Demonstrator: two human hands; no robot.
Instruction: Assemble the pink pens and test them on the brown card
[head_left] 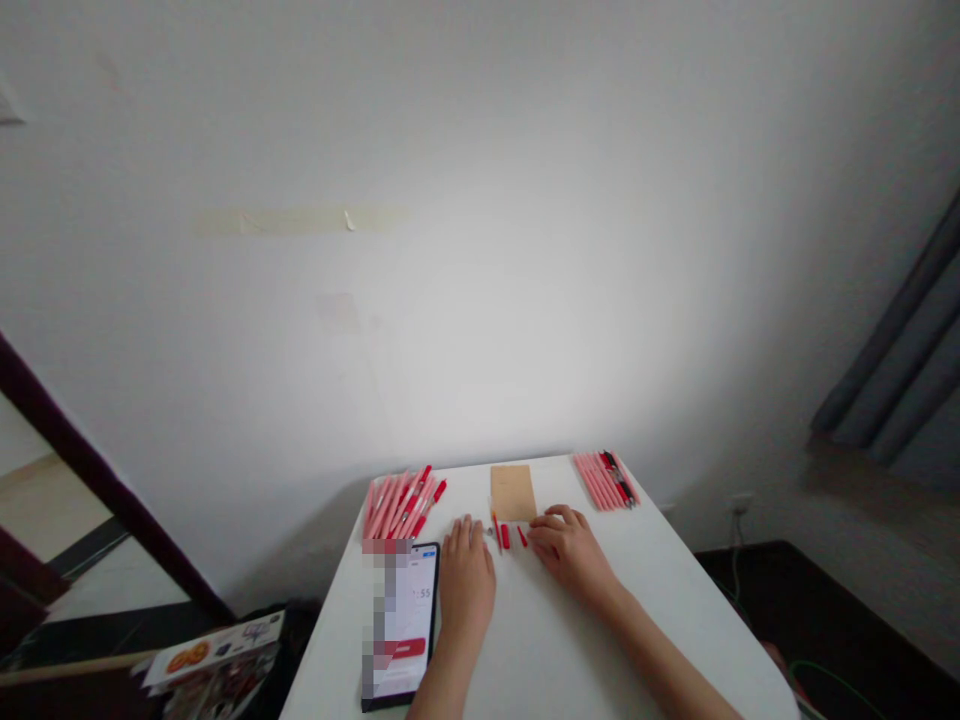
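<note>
While both hands rest on the white table (555, 640), the loose red pen parts lie between them, just on the near side of the brown card (513, 492). Nearest to the right hand (570, 552) is the small red tapered piece (523, 536), directly to the left of its fingertips, its long axis slanting slightly but running mainly toward the card. Next to it come the red tube (505, 537) and the slim refill (496, 532), both pointing roughly toward the card, the refill closer to the left hand (468, 570). That hand lies flat, fingers stretched and slightly apart, with nothing visible in them, near the card's left. The right fingers are bent; whether they touch or pinch anything, I cannot tell.
</note>
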